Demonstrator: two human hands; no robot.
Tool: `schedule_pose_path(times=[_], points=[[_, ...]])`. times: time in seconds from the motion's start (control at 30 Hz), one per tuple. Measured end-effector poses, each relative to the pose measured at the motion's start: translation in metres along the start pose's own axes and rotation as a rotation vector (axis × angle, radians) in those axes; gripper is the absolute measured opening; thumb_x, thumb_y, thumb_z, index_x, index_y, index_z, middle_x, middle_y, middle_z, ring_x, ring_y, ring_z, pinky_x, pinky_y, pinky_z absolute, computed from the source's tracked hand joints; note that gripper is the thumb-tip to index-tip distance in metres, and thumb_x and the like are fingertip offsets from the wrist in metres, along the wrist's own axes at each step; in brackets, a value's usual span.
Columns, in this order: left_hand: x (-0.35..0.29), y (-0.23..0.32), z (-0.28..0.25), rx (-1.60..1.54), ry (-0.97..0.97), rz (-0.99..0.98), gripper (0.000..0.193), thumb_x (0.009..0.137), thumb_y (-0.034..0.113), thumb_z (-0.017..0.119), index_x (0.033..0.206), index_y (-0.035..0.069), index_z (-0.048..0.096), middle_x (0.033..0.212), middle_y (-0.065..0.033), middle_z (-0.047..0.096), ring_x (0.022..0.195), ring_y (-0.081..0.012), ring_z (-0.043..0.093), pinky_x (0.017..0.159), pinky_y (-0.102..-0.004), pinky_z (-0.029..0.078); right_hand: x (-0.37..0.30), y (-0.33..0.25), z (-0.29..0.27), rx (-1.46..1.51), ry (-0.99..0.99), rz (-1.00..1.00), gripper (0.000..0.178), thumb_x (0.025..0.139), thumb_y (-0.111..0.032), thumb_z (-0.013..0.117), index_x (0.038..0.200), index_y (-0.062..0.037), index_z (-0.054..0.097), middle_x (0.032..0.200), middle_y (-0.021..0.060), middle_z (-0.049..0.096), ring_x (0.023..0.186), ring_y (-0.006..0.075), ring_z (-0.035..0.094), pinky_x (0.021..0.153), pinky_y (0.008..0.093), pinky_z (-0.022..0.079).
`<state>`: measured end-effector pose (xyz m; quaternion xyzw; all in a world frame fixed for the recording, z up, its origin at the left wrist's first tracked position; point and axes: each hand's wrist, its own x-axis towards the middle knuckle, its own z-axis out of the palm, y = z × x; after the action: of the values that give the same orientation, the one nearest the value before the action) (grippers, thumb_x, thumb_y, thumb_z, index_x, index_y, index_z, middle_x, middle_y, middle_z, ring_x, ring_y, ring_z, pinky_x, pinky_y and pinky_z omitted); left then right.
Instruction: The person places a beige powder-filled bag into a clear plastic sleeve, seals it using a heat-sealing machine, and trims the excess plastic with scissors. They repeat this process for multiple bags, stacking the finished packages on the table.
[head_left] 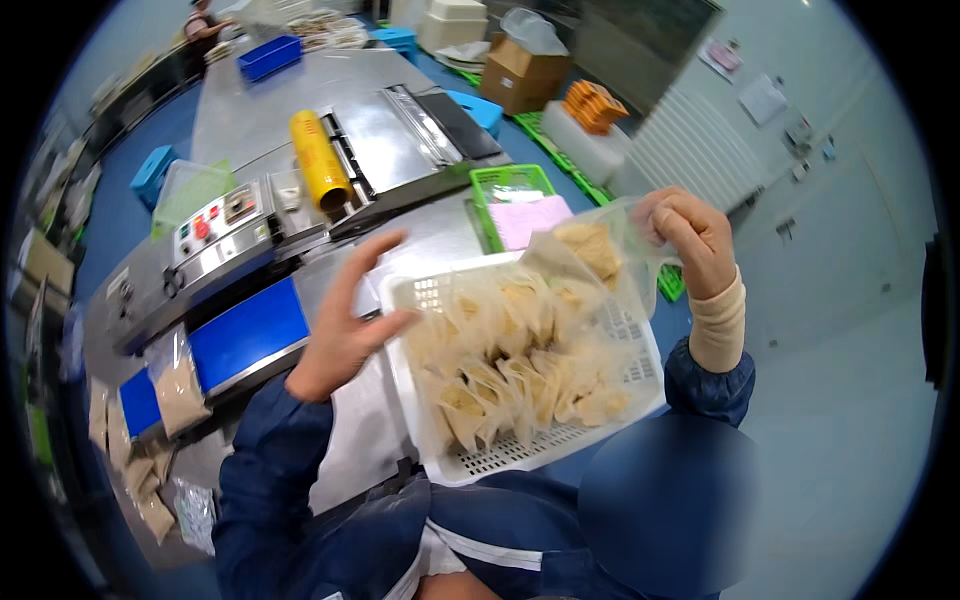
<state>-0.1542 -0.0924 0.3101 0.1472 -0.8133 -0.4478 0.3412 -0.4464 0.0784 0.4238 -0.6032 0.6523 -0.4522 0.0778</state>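
A white perforated plastic basket [540, 458] stands in front of me. Inside it, clear bags with tan, flaky-looking contents [500, 395] stand packed in two rows. My right hand [695, 240] pinches the top edge of one clear bag [588, 250] at the basket's far right corner, and this bag is raised above the others. My left hand [345, 325] holds nothing; its thumb and fingers are spread beside the basket's left rim, slightly blurred. What exactly fills the bags I cannot make out.
A wrapping machine with a yellow film roll [322, 165] and a control panel [215, 222] stands ahead left. Near it are a blue conveyor belt [250, 335] and a filled bag [178, 385]. Beyond the basket sits a green basket [510, 182]. Another person [203, 30] is far left.
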Motion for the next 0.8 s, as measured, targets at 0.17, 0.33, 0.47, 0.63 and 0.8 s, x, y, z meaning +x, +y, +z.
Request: schedule_pose_path(times=[0.17, 0.33, 0.47, 0.63, 0.8], points=[[0.0, 0.029, 0.001, -0.132, -0.074, 0.048, 0.057, 0.077, 0.016, 0.062, 0.127, 0.004, 0.036, 0.13, -0.0142, 0.037, 0.12, -0.0252, 0.036, 0.099, -0.0326, 0.028, 0.036, -0.029, 0.08, 0.263, -0.343, 0.052, 0.023, 0.083, -0.014, 0.045, 0.076, 0.002, 0.06, 0.08, 0.0063, 0.059, 0.066, 0.0106, 0.051, 0.061, 0.022, 0.041], [-0.033, -0.005, -0.036, -0.263, 0.262, -0.126, 0.026, 0.093, 0.019, 0.043, 0.104, -0.001, 0.056, 0.093, -0.0019, 0.06, 0.083, -0.0078, 0.054, 0.074, -0.0212, 0.044, 0.053, -0.022, 0.167, 0.623, -0.435, 0.087, 0.033, 0.09, -0.026, 0.041, 0.084, -0.0006, 0.061, 0.078, 0.0073, 0.061, 0.066, 0.0108, 0.055, 0.06, 0.0227, 0.045], [-0.058, -0.021, -0.062, -0.282, 0.405, -0.197, 0.027, 0.092, 0.02, 0.044, 0.101, -0.001, 0.057, 0.088, -0.0015, 0.06, 0.08, -0.0071, 0.053, 0.072, -0.0207, 0.043, 0.066, -0.011, 0.206, 0.755, -0.447, -0.035, 0.03, 0.086, -0.023, 0.049, 0.106, -0.0018, 0.055, 0.097, 0.0104, 0.058, 0.088, 0.0163, 0.054, 0.078, 0.0263, 0.043], [-0.074, -0.029, -0.072, -0.101, 0.386, -0.226, 0.025, 0.09, 0.02, 0.047, 0.094, -0.002, 0.058, 0.081, -0.0039, 0.06, 0.074, -0.01, 0.053, 0.068, -0.0231, 0.043, 0.083, -0.061, 0.23, 0.203, -0.568, -0.572, 0.042, 0.075, -0.01, 0.056, 0.116, -0.0032, 0.048, 0.11, 0.011, 0.053, 0.103, 0.0229, 0.05, 0.091, 0.0321, 0.038], [-0.081, -0.026, -0.074, -0.066, 0.382, -0.261, 0.023, 0.09, 0.019, 0.047, 0.091, -0.002, 0.058, 0.078, -0.0035, 0.059, 0.072, -0.0098, 0.052, 0.066, -0.0234, 0.043, 0.082, -0.082, 0.257, -0.397, -0.725, -0.603, 0.018, 0.081, -0.023, 0.054, 0.078, -0.0059, 0.059, 0.072, 0.0123, 0.059, 0.067, 0.0298, 0.057, 0.061, 0.0368, 0.046]])
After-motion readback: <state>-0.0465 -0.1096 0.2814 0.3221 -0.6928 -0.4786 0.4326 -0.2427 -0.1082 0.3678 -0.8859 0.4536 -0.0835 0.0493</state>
